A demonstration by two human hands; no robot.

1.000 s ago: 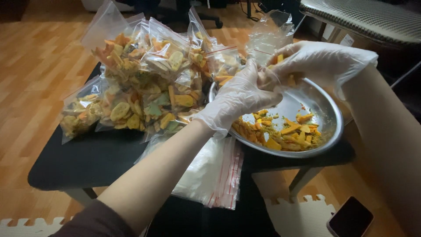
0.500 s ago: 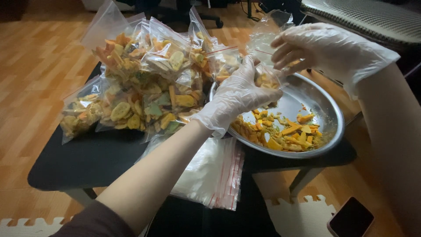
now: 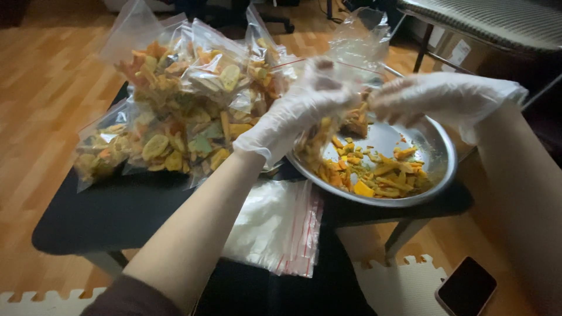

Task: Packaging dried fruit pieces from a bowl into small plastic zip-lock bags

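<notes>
Both hands gloved, over the round metal tray (image 3: 436, 175) at the bench's (image 3: 117, 216) right edge. Left hand (image 3: 293, 114) fingers closed on a clear zip bag (image 3: 336, 96), part-filled with dried fruit chips, held above the tray's far-left rim. Right hand (image 3: 436, 99) fingers curled at the bag's mouth; grip blurred, cannot tell. Loose chips (image 3: 374, 175) in the tray. Filled bags (image 3: 175, 111) piled left and centre. Empty zip bags (image 3: 275, 225) overhang the near edge. Phone (image 3: 466, 288) on floor.
</notes>
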